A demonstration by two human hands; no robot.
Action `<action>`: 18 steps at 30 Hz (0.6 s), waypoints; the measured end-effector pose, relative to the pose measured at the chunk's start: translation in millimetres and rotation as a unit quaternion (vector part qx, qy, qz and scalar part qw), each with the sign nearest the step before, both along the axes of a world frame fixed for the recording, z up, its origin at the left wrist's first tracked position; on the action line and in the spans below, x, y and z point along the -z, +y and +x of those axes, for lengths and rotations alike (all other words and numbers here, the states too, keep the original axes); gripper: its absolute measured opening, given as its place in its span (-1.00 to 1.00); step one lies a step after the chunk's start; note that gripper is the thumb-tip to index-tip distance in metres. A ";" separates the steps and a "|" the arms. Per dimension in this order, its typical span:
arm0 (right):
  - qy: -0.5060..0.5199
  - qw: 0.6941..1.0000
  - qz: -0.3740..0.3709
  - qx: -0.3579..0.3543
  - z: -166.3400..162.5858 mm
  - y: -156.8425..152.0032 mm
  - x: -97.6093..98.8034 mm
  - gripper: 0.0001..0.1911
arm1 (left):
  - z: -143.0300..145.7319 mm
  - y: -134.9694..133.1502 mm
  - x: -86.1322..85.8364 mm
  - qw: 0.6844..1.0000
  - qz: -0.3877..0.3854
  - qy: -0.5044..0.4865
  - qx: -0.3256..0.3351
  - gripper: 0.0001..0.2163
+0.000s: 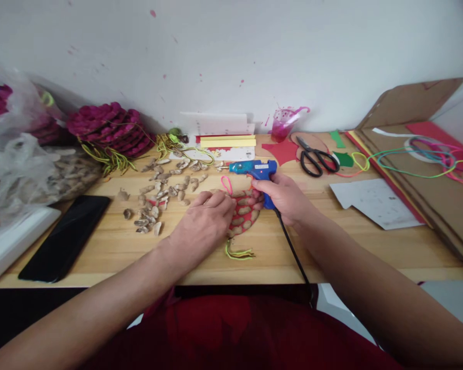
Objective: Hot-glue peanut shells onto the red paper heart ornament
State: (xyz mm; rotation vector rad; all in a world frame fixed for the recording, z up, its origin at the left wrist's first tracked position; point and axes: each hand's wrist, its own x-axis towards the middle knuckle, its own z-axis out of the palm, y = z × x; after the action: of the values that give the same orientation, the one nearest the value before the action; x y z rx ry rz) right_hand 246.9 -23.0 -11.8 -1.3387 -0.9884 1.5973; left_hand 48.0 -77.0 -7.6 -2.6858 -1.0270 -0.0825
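A small red craft piece (244,213), partly covered with glued shell halves, lies on the wooden table (332,246). It has a pink loop on top and green-yellow strings below. My left hand (205,222) rests on its left side with curled fingers pressing down. My right hand (283,196) grips a blue hot glue gun (256,170), whose nozzle points left and whose black cord runs off the table's front edge. Loose shell halves (162,192) are scattered just left of the piece.
A black phone (66,235) lies at the left. Plastic bags (19,169) of shells and magenta shell ornaments (110,128) stand behind it. Black scissors (317,156), a pink cup (283,123), paper sheets (374,201), cardboard (409,159) and coloured cords (428,159) fill the right.
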 end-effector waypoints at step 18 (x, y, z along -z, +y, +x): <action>0.025 0.999 0.020 -0.013 1.2 0.3 4.2 -0.93 | -19.5 -2.8 1.5 0.989 -0.003 -0.144 -0.032 -0.64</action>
State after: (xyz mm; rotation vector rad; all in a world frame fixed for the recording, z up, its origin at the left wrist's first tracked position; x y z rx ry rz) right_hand 248.1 -22.7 -16.0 -1.2569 -1.0068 1.6151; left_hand 28.5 -79.8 -9.1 -2.6954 -1.1948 -0.4671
